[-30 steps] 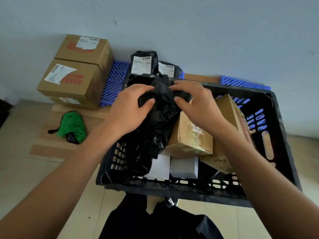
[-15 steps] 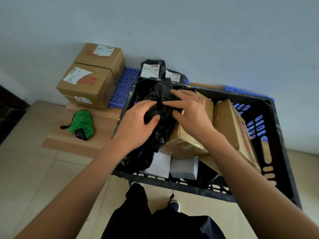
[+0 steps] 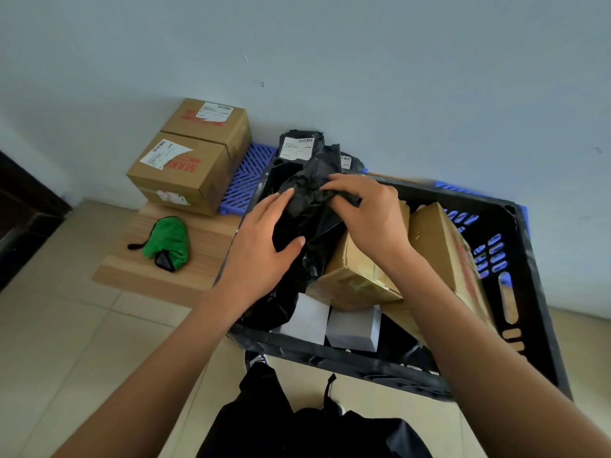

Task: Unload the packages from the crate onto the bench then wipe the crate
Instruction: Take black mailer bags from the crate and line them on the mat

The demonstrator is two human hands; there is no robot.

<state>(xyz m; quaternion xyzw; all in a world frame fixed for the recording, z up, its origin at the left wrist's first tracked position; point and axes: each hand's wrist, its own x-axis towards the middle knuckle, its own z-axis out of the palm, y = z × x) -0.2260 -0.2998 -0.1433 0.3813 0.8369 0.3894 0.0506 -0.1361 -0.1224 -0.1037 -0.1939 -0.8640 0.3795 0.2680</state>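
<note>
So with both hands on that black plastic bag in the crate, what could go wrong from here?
1. The crumpled black plastic bag looks thin; the right hand pinching its top could tear it on lifting.
2. The brown cardboard box leans beside the bag and might slump once it leaves.
3. The black plastic crate looks to overhang its support and might tip.

One head-worn view, looking forward and steeply down; close above the crate (image 3: 522, 246), which sits from centre toward 4 o'clock; wall (image 3: 396, 61) at 12 o'clock; floor (image 3: 66, 342) toward 8 o'clock.
</note>
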